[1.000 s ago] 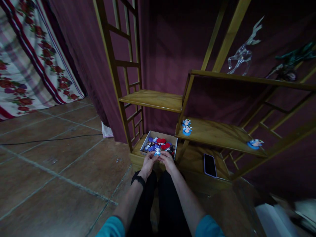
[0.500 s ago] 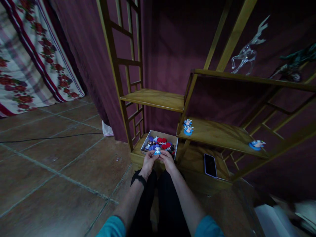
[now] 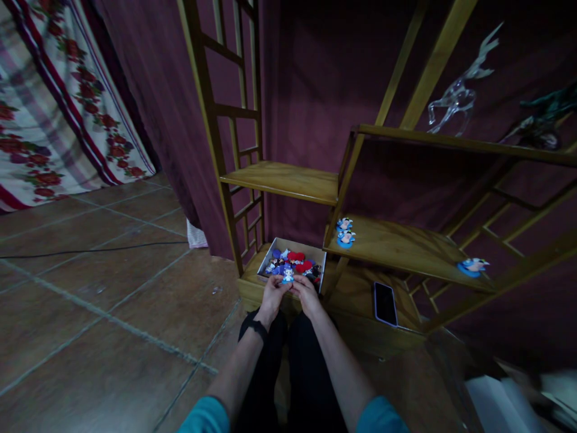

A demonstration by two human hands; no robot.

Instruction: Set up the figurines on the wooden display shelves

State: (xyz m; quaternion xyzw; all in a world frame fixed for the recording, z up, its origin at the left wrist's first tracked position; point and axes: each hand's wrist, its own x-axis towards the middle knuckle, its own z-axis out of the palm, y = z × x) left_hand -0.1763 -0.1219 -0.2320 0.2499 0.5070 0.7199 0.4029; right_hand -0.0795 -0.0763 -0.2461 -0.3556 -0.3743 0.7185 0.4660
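Between the fingertips of both hands is a small white and purple figurine (image 3: 288, 275) on a blue base, held upright. My left hand (image 3: 273, 294) pinches it from the left, and my right hand (image 3: 306, 290) grips its right side. Just beyond them an open cardboard box (image 3: 321, 257) sits on the low shelf, with several purple, red and dark figurines inside. My hands hide part of the box's near side. Two blue-based figurines (image 3: 345, 238) stand at the left end of the middle shelf, and another figurine (image 3: 472, 266) is at its right end.
A wooden shelf unit (image 3: 283, 180) spans the front. A phone (image 3: 384, 304) lies on the low shelf at right. Higher up stand a clear deer ornament (image 3: 455, 102) and a dark green ornament (image 3: 547, 114). A black cable (image 3: 112, 248) crosses the tiled floor at left.
The view has shifted slightly, so the shelf items at right appear a little farther right. Both hands still hold the figurine in nearly the same place.
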